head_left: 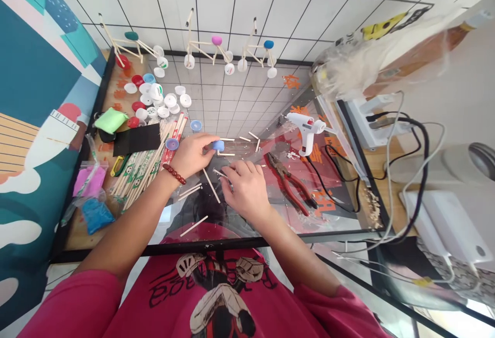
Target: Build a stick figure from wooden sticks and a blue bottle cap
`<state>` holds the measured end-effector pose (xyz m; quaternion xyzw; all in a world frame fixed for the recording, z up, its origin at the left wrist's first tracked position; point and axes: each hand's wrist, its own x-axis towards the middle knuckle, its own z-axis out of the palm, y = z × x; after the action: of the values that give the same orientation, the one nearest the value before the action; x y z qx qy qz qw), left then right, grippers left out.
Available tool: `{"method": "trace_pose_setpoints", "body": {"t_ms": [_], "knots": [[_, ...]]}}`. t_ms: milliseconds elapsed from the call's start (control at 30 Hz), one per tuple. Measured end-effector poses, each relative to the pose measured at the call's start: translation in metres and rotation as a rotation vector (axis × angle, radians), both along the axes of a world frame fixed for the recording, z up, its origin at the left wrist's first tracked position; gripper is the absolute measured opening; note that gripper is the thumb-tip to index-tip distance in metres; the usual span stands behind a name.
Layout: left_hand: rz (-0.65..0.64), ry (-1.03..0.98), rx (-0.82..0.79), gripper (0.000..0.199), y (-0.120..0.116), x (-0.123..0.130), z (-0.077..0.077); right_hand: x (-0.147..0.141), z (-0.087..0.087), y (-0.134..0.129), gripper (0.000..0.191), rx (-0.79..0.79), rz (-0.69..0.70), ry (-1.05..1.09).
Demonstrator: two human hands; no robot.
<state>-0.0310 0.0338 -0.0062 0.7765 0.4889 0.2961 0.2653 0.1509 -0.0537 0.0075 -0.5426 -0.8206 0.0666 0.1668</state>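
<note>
The person's left hand [195,156], with a red bead bracelet [174,174] at the wrist, reaches in from the lower left, palm down, its fingers pressed together around a blue clay knob [218,145]. The knob sits at the end of a small frame of wooden sticks [226,154] on the glass tabletop [216,90]. The right hand [245,189] comes in from the lower right, also palm down and just beside the left, with its thumb and forefinger pinching a thin wooden stick [221,174] whose held end is partly hidden by the fingers. Loose sticks [211,186] lie just below the hands. Farther forward stand three stick models [201,48] with bottle-cap wheels. Scattered bottle caps [170,100] and bundled wooden sticks [143,167] lie to the left, while a white hot glue gun [305,127] and red-handled pliers [288,183] lie to the right.
</note>
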Motion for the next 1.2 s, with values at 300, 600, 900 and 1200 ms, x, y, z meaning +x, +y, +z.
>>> {"method": "trace_pose_setpoints", "body": {"t_ms": [300,600,900,1200], "knots": [[-0.009,0.091,0.003,0.031,0.006,0.000,0.004,-0.046,0.003,-0.024,0.020,-0.120,0.206,-0.050],[0.013,0.013,0.031,0.031,0.002,-0.001,-0.002,0.019,0.000,0.041,0.018,-0.034,-0.053,0.121],[0.007,-0.021,0.070,0.031,0.001,-0.001,-0.009,0.023,-0.030,0.056,0.021,-0.034,0.023,0.236],[0.058,-0.002,0.081,0.028,-0.002,0.001,-0.011,0.023,-0.036,0.059,0.019,-0.020,0.007,0.285]]}}
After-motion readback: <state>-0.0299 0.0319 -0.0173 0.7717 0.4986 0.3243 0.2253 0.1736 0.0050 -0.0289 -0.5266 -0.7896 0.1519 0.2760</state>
